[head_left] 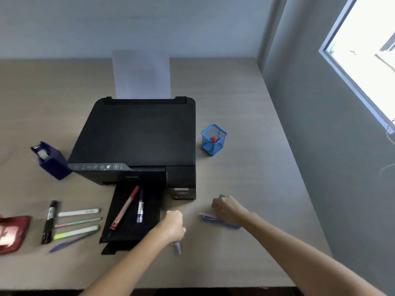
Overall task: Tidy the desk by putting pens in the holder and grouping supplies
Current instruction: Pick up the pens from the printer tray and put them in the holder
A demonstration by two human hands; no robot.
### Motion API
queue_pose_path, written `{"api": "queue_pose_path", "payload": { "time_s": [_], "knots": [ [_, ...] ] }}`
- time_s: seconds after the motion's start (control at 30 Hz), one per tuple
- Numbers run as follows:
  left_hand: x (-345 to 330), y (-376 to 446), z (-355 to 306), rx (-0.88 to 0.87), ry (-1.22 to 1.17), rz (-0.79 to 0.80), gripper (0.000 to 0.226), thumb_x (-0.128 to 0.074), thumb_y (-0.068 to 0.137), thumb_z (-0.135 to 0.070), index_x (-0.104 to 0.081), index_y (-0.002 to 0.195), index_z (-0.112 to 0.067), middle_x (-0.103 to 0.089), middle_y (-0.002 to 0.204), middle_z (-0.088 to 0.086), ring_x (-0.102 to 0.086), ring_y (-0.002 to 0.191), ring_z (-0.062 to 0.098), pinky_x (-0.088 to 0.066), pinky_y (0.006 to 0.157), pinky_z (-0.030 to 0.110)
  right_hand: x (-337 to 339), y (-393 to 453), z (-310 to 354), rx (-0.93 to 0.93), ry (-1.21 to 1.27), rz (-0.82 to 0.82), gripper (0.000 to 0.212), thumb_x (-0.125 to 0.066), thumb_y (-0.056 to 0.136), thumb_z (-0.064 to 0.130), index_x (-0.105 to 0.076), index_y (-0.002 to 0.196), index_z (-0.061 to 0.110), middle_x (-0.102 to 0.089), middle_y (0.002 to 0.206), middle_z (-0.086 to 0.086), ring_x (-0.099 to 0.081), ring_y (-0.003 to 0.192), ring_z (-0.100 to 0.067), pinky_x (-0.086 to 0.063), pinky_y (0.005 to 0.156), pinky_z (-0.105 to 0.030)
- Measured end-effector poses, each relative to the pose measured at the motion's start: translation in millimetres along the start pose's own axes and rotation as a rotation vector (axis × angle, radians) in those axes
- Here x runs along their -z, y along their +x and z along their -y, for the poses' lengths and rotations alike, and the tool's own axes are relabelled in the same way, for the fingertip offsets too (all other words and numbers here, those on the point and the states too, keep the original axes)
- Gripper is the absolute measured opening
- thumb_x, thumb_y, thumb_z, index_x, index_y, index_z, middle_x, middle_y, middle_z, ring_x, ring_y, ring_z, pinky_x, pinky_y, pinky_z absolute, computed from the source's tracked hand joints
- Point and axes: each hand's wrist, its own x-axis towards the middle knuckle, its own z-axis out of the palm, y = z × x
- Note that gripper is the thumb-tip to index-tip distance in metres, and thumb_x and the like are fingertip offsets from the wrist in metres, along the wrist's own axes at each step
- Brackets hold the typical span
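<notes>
wire-mesh holder [213, 140], matt wood-grain desk [245, 178]

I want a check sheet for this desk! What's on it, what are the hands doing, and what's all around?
Surface: brown desk, no spills seen.
Job's things: blue mesh holder right of the printer, something red inside; two pens on the printer's tray; a marker and four pens in a group at left; blue item under the right hand, too blurred to name.
Clutter: black printer with paper; tape dispenser; red pouch.
Hands: left hand closed on a pen; right hand on the blue item, grip unclear.
Cables: nothing seen.
Surroundings: grey wall, bright window at right.
</notes>
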Motion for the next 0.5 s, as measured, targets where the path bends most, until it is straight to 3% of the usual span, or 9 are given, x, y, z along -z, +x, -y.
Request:
{"api": "queue_pose_path", "payload": {
  "time_s": [0.07, 0.13, 0.23, 0.37, 0.5],
  "knots": [
    [-23.0, 10.2, 5.6, 0.105, 0.05, -0.014, 0.026, -0.052, 0.094, -0.013, -0.06, 0.111, 0.005, -0.061, 0.096, 0.016, -0.066, 0.064, 0.022, -0.049, 0.064, 0.028, -6.6, 0.3, 3.8, 0.054, -0.075, -0.006, 0.045, -0.037, 0.091, 0.034, -0.062, 0.094, -0.004, -0.061, 0.098, -0.028, -0.061, 0.088, -0.04, -0.048, 0.075, -0.042],
    [-38.3, 25.4, 7.5, 0.159, 0.075, -0.054, 0.033, -0.054, 0.094, -0.014, -0.057, 0.121, 0.003, -0.065, 0.113, 0.016, -0.07, 0.093, 0.026, -0.051, 0.07, 0.03, -9.7, -0.4, 8.2, 0.084, -0.144, -0.022, 0.064, -0.028, 0.084, 0.052, -0.062, 0.099, 0.0, -0.06, 0.104, -0.026, -0.061, 0.092, -0.038, -0.05, 0.077, -0.042],
    [-46.9, 36.1, 4.3, 0.223, 0.099, -0.079, 0.041, -0.053, 0.093, -0.01, -0.05, 0.131, 0.003, -0.062, 0.125, 0.016, -0.062, 0.115, 0.031, -0.053, 0.088, 0.033, -17.1, 2.3, 8.1, 0.096, -0.235, -0.065, 0.059, -0.037, 0.09, 0.056, -0.059, 0.104, 0.004, -0.058, 0.108, -0.021, -0.059, 0.098, -0.038, -0.05, 0.08, -0.043],
    [-51.5, 35.6, 4.0, 0.239, -0.003, -0.129, 0.037, -0.053, 0.087, 0.003, -0.054, 0.125, 0.003, -0.063, 0.123, 0.015, -0.062, 0.115, 0.031, -0.053, 0.088, 0.035, -23.9, 9.8, 0.6, 0.078, -0.36, -0.123, 0.028, -0.039, 0.099, 0.019, -0.051, 0.118, 0.001, -0.054, 0.119, -0.02, -0.052, 0.111, -0.038, -0.046, 0.088, -0.045],
    [-60.9, 34.2, 11.8, 0.291, -0.113, -0.147, 0.032, -0.05, 0.091, 0.0, -0.054, 0.123, -0.001, -0.066, 0.121, 0.012, -0.064, 0.112, 0.03, -0.052, 0.079, 0.033, -19.1, 4.2, -1.9, 0.085, -0.238, -0.18, 0.028, -0.035, 0.088, -0.008, -0.046, 0.112, -0.003, -0.054, 0.109, -0.025, -0.054, 0.097, -0.04, -0.045, 0.083, -0.047]
  ]
}}
